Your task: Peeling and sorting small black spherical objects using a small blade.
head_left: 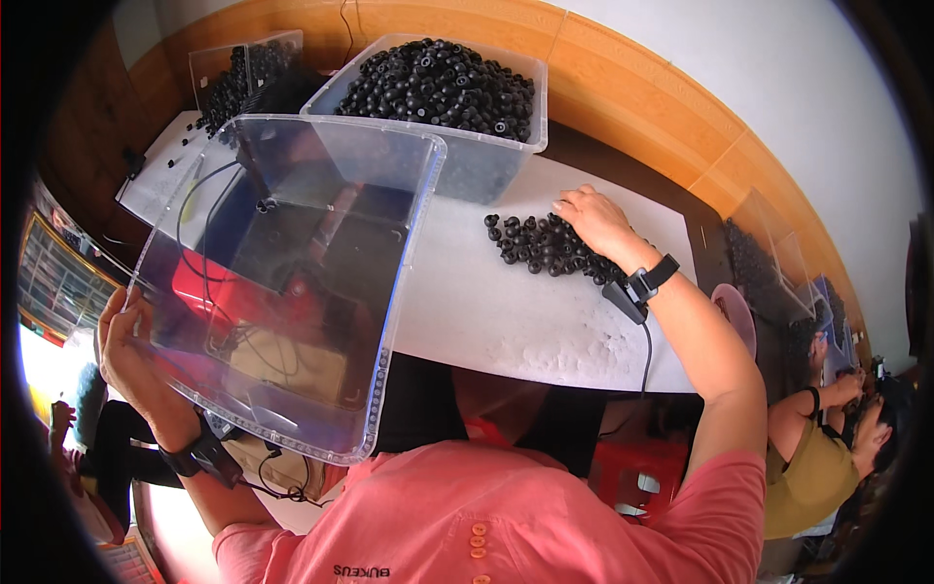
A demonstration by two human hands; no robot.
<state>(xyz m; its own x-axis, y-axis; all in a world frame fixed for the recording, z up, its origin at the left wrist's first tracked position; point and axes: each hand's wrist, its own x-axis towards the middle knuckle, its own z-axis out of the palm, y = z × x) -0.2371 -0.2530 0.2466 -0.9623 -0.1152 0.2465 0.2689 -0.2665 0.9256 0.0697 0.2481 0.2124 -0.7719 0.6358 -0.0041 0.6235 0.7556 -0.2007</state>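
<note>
A large clear plastic bin [413,243] is tilted over the table's near-left side. My left hand [131,360] is closed on its left rim. A few small black parts lie inside, and a row of them shows along its near-right edge. My right hand [595,222] rests against a heap of small round black parts [545,245] on the white tabletop [467,302]. Its fingers reach leftward, loosely bent and apart from any firm grip; the palm side is hidden. Both wrists wear black straps with small devices.
Behind the tilted bin stands a translucent tub [540,97] piled with black parts. Another clear box [248,73] of parts sits at the far left. To the right are another clear box [778,243] and a co-worker [827,457]. A cable [647,360] hangs from my right wrist.
</note>
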